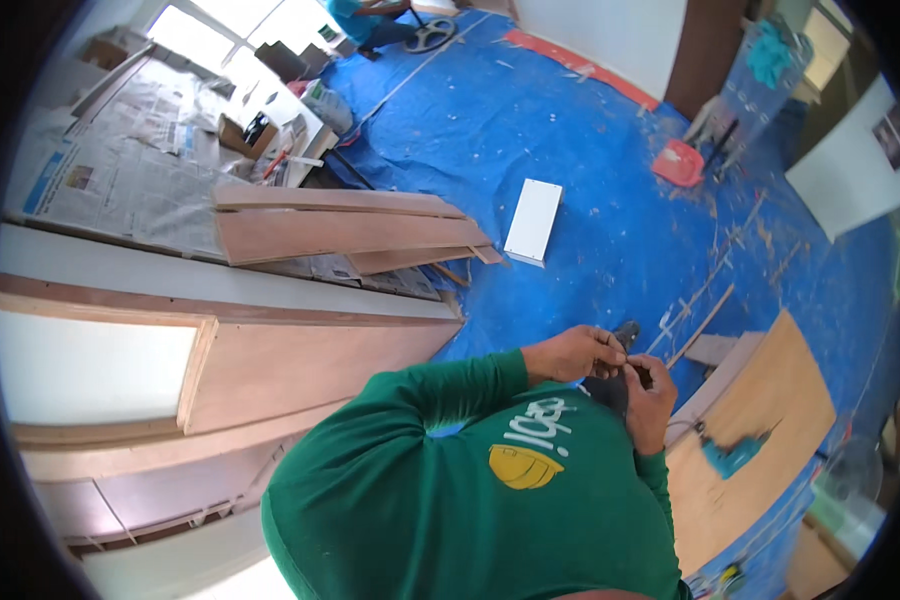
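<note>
Both the left hand [582, 353] and the right hand [650, 398] show just right of centre in my view, meeting in front of a green long-sleeved shirt [420, 480]. On my feed the left one reaches in from the left with its fingers bent, while the right one curls upward from below, thumb and fingers drawn in. Their fingertips come together, but I cannot tell whether either grips something; anything pinched there is too small for me to make out. Just above that meeting point I see a dark shoe [627, 333]. Toward the lower right of the frame, a teal power drill [735, 458] lies on a light plywood panel [765, 395], apart from the right hand. Around the upper middle, a white block-shaped piece [535, 220] lies on the blue floor sheet [420, 140]. Toward the upper left I have pinkish-brown boards [350, 232] by a newspaper-covered surface [140, 150], and at the top edge a co-worker [350, 18] in teal.
</note>
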Available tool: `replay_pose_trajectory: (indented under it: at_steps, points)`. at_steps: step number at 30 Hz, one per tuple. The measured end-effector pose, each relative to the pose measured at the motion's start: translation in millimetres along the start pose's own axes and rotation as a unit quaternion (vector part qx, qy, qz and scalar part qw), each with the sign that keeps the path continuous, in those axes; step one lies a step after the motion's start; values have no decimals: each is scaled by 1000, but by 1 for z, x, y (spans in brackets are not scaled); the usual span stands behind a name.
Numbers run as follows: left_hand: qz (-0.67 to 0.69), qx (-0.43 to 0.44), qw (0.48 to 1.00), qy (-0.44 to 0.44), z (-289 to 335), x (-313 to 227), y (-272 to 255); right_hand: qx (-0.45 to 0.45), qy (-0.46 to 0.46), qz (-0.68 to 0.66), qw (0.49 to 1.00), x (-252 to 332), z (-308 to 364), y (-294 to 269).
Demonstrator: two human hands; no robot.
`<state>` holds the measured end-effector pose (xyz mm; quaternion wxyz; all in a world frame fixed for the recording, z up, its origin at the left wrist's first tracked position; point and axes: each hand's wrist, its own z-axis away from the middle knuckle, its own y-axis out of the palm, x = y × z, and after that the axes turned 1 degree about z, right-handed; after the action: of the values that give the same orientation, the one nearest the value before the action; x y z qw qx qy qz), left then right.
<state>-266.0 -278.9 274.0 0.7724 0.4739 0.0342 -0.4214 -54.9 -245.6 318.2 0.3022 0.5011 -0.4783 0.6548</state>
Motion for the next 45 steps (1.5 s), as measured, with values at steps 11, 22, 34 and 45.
replay_pose_trajectory:
  at_steps: [11, 22, 34, 45]
  points:
    - [-6, -171, 971, 165, -107, -157, 37, 242, -168, 25, 955, 38, -288, -58]
    - [158, -143, 950, 227, -231, -288, -13, 307, -113, 27, 945, 40, -503, -22]
    - [221, -203, 910, 286, -286, -463, -35, 346, -219, 21, 912, 83, -700, 40]
    - [294, -270, 829, 392, -339, -624, -92, 501, -253, 4, 828, 130, -924, 142]
